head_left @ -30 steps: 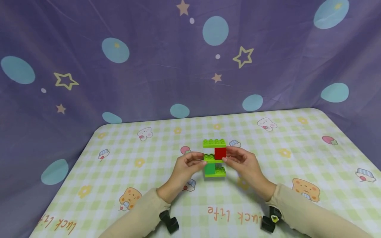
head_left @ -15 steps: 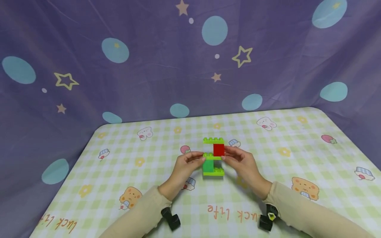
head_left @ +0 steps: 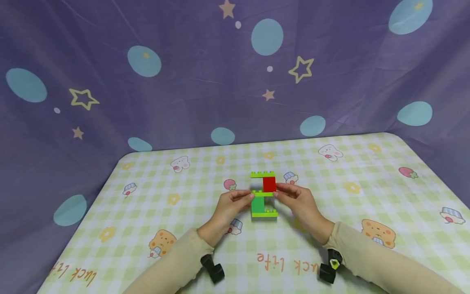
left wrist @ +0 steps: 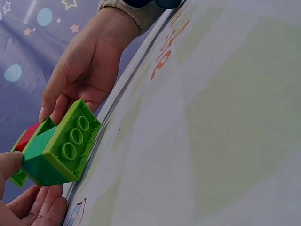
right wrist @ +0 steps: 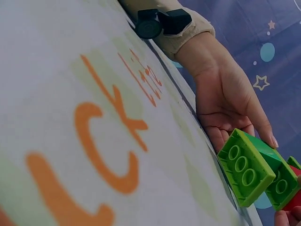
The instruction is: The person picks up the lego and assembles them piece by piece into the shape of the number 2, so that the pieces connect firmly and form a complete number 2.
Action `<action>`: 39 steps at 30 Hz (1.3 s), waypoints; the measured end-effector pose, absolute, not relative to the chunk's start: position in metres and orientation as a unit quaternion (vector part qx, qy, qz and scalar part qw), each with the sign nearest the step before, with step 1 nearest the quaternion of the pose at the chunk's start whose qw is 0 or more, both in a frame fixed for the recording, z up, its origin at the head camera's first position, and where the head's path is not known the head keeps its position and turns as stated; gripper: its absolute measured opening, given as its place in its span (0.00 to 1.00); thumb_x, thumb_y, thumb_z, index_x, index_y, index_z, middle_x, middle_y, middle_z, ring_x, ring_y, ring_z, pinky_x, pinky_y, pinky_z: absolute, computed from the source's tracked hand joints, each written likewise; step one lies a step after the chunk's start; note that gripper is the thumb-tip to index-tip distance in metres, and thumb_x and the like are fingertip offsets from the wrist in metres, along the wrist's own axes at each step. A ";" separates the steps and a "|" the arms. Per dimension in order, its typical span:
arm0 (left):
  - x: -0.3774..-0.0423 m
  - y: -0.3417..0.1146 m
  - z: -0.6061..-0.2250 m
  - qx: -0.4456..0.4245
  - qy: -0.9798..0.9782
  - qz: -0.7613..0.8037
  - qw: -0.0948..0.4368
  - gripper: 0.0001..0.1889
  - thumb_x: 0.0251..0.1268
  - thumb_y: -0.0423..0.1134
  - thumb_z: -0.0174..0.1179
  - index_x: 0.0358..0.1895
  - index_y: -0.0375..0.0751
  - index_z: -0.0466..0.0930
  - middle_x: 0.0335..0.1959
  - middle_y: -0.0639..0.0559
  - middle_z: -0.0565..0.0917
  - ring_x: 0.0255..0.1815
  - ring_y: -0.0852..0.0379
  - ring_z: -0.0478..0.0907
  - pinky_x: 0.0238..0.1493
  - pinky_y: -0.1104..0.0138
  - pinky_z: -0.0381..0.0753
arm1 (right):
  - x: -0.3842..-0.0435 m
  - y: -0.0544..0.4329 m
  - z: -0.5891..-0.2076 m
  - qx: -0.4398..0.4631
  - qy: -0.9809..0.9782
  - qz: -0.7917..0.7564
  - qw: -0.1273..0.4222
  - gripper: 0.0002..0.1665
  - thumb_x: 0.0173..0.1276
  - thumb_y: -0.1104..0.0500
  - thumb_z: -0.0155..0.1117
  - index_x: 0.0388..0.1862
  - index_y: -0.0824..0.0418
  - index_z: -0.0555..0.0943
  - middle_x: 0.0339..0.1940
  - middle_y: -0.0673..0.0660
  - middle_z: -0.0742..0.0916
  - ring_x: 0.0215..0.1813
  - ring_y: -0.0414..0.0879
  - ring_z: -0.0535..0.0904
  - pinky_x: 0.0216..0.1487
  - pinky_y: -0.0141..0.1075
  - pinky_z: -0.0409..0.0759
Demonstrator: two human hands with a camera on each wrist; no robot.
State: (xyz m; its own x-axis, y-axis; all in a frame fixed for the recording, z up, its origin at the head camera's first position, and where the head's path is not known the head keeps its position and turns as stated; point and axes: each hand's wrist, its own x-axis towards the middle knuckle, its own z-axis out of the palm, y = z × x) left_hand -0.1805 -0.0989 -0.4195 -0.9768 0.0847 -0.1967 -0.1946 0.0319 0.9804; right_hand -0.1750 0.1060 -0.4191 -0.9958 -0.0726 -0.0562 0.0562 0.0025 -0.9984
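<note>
A small stack of toy building bricks is held up between both hands, slightly left of the right hand's side in the head view. It has a lime top plate (head_left: pixel 262 175), a red brick (head_left: pixel 269 184) under its right end, a lime middle plate (head_left: pixel 269 194), a green brick (head_left: pixel 258 204) below on the left, and a lime bottom plate (head_left: pixel 264 214). My left hand (head_left: pixel 231 204) pinches the left side around the middle plate and green brick. The right hand (head_left: pixel 299 200) pinches the opposite side by the red brick. Both wrist views show the bottom plate's hollow underside (left wrist: pixel 74 141), raised off the cloth.
A green-and-white checked tablecloth (head_left: pixel 191 220) with printed cartoon figures and lettering covers the table. Behind it hangs a purple curtain (head_left: pixel 183 106) with stars and blue ovals. Black wrist devices (head_left: pixel 213 269) hang under both cuffs.
The stack has tipped so its plates now show more edge-on, with fewer studs visible from above. It has shifted slightly left; both hands keep their hold.
</note>
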 end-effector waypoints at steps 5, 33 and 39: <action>-0.181 -0.099 -0.421 -0.045 0.716 0.690 0.097 0.16 0.58 0.36 0.66 0.46 0.28 0.82 0.35 0.49 0.86 0.32 0.62 0.81 0.39 0.68 0.82 | -0.175 0.106 -0.420 0.000 0.707 -0.705 0.057 0.24 0.63 0.64 0.65 0.57 0.72 0.75 0.53 0.66 0.82 0.45 0.36 0.81 0.48 0.27 0.78; -0.184 -0.095 -0.429 0.042 0.744 0.665 0.038 0.15 0.59 0.32 0.64 0.49 0.29 0.81 0.47 0.38 0.82 0.53 0.50 0.79 0.44 0.75 0.78 | -0.173 0.099 -0.427 0.031 0.725 -0.688 0.010 0.21 0.63 0.61 0.66 0.55 0.65 0.79 0.54 0.59 0.82 0.61 0.44 0.74 0.49 0.22 0.75; -0.184 -0.095 -0.430 0.041 0.743 0.667 0.034 0.14 0.60 0.31 0.64 0.48 0.28 0.81 0.46 0.37 0.82 0.52 0.50 0.79 0.44 0.75 0.78 | -0.174 0.098 -0.428 0.026 0.726 -0.687 0.006 0.21 0.63 0.62 0.66 0.55 0.65 0.80 0.54 0.59 0.82 0.61 0.45 0.74 0.49 0.23 0.76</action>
State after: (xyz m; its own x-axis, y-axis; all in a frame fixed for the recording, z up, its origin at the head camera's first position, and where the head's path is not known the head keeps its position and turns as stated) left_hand -0.1845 -0.0953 -0.4296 -0.9943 0.1063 0.0047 0.0160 0.1065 0.9942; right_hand -0.1745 0.0985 -0.4281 -0.9986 0.0300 -0.0440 0.0456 0.0540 -0.9975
